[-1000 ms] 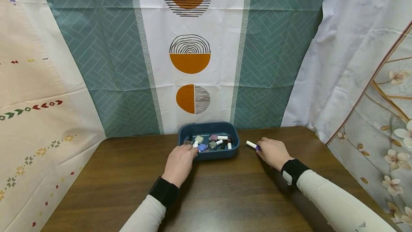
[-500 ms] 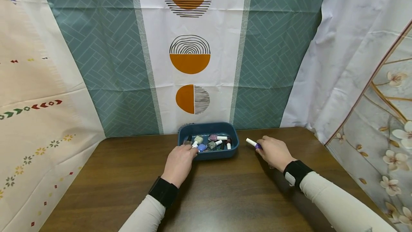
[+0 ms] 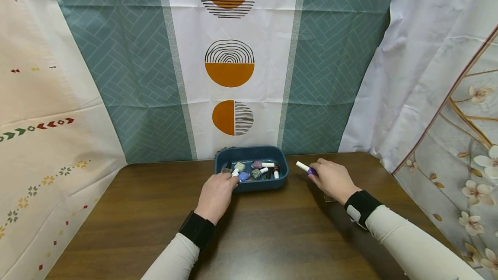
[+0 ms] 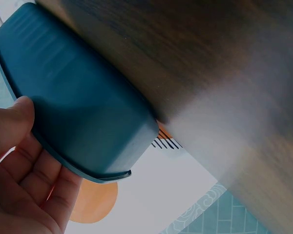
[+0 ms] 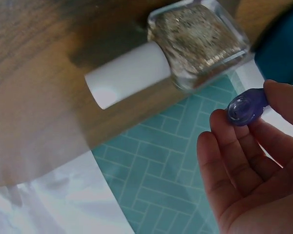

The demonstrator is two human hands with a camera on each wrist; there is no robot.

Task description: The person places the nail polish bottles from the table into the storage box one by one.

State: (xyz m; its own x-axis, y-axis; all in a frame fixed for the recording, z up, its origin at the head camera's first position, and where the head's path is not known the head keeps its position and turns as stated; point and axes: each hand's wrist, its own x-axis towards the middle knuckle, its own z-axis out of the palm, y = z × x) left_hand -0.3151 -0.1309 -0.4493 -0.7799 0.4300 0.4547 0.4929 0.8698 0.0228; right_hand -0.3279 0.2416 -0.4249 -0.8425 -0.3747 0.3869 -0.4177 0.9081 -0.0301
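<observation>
My left hand [image 3: 218,194] grips the near left rim of a dark blue plastic bin [image 3: 258,186]; in the left wrist view the thumb lies on its outer wall and the fingers go over the rim. Several nail polish bottles lie inside, among them a lilac one [image 3: 244,176] and a mauve one with a white cap [image 3: 257,164]. To the right of the bin, my right hand [image 3: 331,179] pinches a purple nail polish bottle [image 5: 246,107] between thumb and fingers, its white cap [image 3: 302,166] pointing toward the bin. A gold glitter nail polish bottle [image 5: 198,41] is on the table below that hand.
The brown wooden table [image 3: 272,237] carries the bin near its back edge. Right behind hangs a green and white patterned curtain [image 3: 323,133]. More cloth hangs at the left [image 3: 70,176] and right [image 3: 447,172] sides.
My right hand has risen slightly with the purple nail polish bottle, and more of the glitter bottle beneath it shows. The left hand stays on the bin's rim.
</observation>
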